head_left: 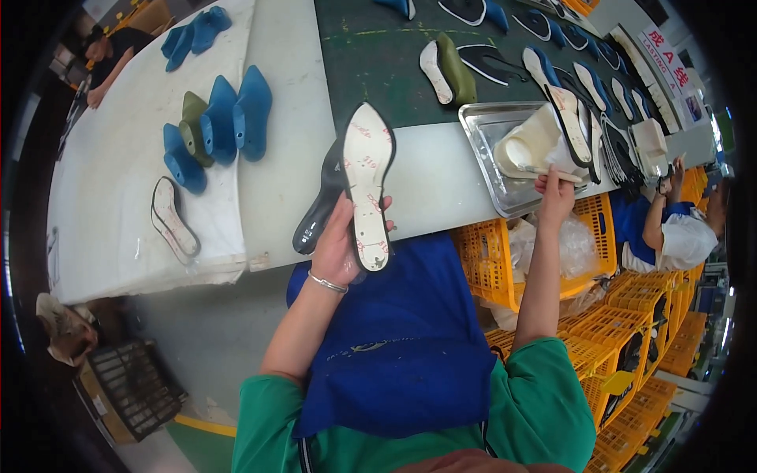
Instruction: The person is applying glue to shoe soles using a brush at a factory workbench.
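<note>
My left hand is closed around a shoe insole, white with red print and a black rim, its toe end pointing away from me. A glossy black shoe piece lies just left of it, partly hidden by the insole and my hand. Over at the right, my right hand pinches the pale handle of what looks like a brush. Its far end reaches the cream-coloured tub, and I cannot see the tip. The tub sits in a metal tray, with white-faced insoles across its right side.
Blue shoe lasts and a green last lie on a white cloth at left, near another insole. More lasts and insoles cover the green mat. Yellow crates stand below the table's right edge. Other people are at right and far left.
</note>
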Tool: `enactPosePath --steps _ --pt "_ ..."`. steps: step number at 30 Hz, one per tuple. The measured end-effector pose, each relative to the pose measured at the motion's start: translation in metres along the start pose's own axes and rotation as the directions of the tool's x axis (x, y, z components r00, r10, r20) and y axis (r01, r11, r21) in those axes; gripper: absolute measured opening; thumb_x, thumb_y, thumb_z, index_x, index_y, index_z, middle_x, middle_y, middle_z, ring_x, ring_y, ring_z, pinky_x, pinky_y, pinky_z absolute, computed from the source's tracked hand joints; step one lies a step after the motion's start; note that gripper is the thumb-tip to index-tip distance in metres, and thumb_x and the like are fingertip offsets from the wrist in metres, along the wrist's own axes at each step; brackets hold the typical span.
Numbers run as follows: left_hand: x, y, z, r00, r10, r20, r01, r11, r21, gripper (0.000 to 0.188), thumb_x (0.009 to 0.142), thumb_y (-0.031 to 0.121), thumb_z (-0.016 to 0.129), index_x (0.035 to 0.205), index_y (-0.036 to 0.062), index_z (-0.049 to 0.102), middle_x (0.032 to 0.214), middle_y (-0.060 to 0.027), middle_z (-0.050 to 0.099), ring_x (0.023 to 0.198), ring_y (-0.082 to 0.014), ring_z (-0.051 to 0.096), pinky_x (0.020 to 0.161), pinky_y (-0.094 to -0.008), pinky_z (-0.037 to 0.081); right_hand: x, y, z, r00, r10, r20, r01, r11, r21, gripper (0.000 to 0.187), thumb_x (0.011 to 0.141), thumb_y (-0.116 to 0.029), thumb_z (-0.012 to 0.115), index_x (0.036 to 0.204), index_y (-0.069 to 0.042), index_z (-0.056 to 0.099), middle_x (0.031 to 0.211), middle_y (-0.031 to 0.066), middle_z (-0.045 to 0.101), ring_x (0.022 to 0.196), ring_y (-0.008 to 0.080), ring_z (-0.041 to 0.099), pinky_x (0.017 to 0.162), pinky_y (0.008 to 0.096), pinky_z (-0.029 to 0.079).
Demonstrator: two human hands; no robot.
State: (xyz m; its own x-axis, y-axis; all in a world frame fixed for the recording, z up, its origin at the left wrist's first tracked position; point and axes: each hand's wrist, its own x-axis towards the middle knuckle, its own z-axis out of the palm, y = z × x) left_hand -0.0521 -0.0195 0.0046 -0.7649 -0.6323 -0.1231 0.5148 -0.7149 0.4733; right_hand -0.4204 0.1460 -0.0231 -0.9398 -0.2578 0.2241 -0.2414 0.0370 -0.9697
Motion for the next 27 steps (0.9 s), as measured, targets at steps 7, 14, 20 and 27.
enactPosePath --steps 7,14,20,27 --pt "-0.007 -0.001 0.007 0.998 -0.056 0.018 0.054 0.996 0.066 0.049 0.105 0.023 0.043 0.15 0.0076 0.03 0.142 -0.0148 0.046 0.129 -0.0346 0.05 0.094 -0.0447 0.055 -0.054 -0.096 0.062 0.931 -0.099 0.352 -0.026 0.943 0.332 0.017 0.1 -0.017 0.054 0.1 -0.001 0.06 0.082 0.0079 0.064 0.072 0.0137 0.063 0.066 0.0269 0.052" --pt "-0.014 0.0 0.01 0.994 -0.093 0.048 0.083 0.98 0.182 0.057 0.104 0.023 0.045 0.155 0.0095 0.023 0.151 -0.0137 0.04 0.129 -0.033 0.052 0.091 -0.0378 0.055 -0.104 -0.141 0.119 0.563 -0.423 0.71 0.321 0.903 0.285 0.008 0.095 -0.006 0.058 0.097 0.001 0.061 0.089 0.0092 0.064 0.078 0.017 0.065 0.071 0.0284 0.051" --pt "-0.019 0.005 0.01 0.985 -0.149 0.089 0.136 0.981 0.137 0.053 0.105 0.016 0.038 0.155 0.008 0.021 0.15 -0.0132 0.041 0.128 -0.031 0.053 0.092 -0.0368 0.055 -0.073 -0.132 0.16 0.573 -0.487 0.659 0.54 0.829 0.143 0.01 0.093 -0.012 0.061 0.092 -0.003 0.064 0.08 0.0088 0.065 0.061 0.0221 0.061 0.058 0.0313 0.048" --pt "-0.02 0.007 0.0 0.985 -0.148 0.088 0.138 0.984 0.114 0.052 0.105 0.017 0.037 0.155 0.0073 0.022 0.147 -0.0135 0.044 0.126 -0.0303 0.055 0.09 -0.0363 0.056 -0.08 -0.145 0.145 0.599 -0.409 0.688 0.444 0.885 0.14 0.013 0.095 -0.012 0.059 0.092 0.0 0.063 0.083 0.0074 0.064 0.069 0.0153 0.064 0.063 0.027 0.049"
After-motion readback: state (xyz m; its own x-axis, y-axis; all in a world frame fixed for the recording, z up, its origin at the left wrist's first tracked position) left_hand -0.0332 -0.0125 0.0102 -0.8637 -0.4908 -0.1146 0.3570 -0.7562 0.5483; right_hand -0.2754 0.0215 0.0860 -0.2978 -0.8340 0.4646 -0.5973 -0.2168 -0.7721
